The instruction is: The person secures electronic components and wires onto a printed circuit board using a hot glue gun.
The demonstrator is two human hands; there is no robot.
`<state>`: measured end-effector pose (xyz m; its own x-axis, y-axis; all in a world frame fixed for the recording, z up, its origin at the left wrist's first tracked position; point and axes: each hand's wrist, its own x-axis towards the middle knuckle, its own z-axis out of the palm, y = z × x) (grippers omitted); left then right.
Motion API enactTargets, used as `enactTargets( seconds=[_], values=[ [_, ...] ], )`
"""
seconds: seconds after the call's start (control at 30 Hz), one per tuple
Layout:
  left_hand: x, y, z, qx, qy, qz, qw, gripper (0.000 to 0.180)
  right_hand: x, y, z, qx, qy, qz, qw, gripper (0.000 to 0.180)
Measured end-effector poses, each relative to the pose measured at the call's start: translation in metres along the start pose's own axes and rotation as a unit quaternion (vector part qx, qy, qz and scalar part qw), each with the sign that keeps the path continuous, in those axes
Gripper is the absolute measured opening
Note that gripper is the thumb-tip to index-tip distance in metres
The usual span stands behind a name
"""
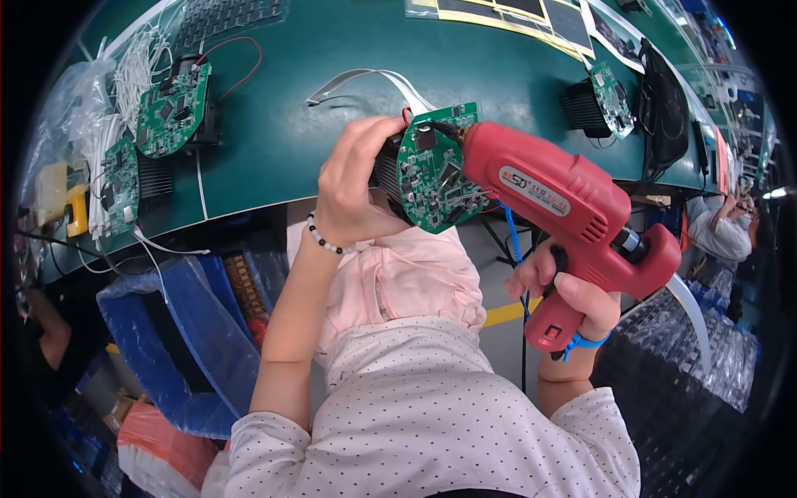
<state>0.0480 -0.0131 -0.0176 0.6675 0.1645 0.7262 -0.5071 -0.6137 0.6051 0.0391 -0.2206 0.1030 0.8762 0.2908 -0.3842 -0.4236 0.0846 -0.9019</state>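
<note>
My left hand (353,178) grips a green circuit board (432,183) with a black finned heat sink (388,170) behind it, tilted up at the table's near edge. A white ribbon cable (398,87) runs from the board's top onto the table. In my right hand (581,299) is a red hot glue gun (556,187), fingers wrapped round its handle. Its dark nozzle points left and meets the upper part of the board, near a black connector and a red wire. A pale glue stick (693,319) sticks out of the gun's back end.
More circuit boards with heat sinks stand at left, one a green board (174,112), beside bundled white cables (141,79). Another board (610,100) stands at right near a black pouch (664,108). A blue padded bin (178,332) is below left. Other people work at both sides.
</note>
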Motion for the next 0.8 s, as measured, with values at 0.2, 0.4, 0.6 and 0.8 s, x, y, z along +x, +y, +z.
enactTargets(
  seconds=[0.2,0.4,0.6,0.8],
  values=[
    [-0.0008,-0.0002,-0.0001,-0.001,-0.001,-0.005,1.000,0.068,0.0010,-0.0001,-0.0017,0.018,-0.014,-0.003,1.000,0.047],
    [-0.0006,-0.0005,0.0002,-0.003,-0.001,-0.001,1.000,0.068,0.0025,-0.0020,-0.0012,0.041,-0.019,-0.006,0.999,0.051],
    [-0.0009,-0.0008,0.0001,-0.003,0.005,0.000,1.000,0.069,0.0055,-0.0022,-0.0023,0.042,-0.025,-0.010,0.999,0.050],
    [-0.0003,-0.0017,0.0004,-0.001,0.006,0.004,1.000,0.068,0.0075,-0.0067,-0.0007,0.051,-0.031,-0.006,0.998,0.047]
  ],
)
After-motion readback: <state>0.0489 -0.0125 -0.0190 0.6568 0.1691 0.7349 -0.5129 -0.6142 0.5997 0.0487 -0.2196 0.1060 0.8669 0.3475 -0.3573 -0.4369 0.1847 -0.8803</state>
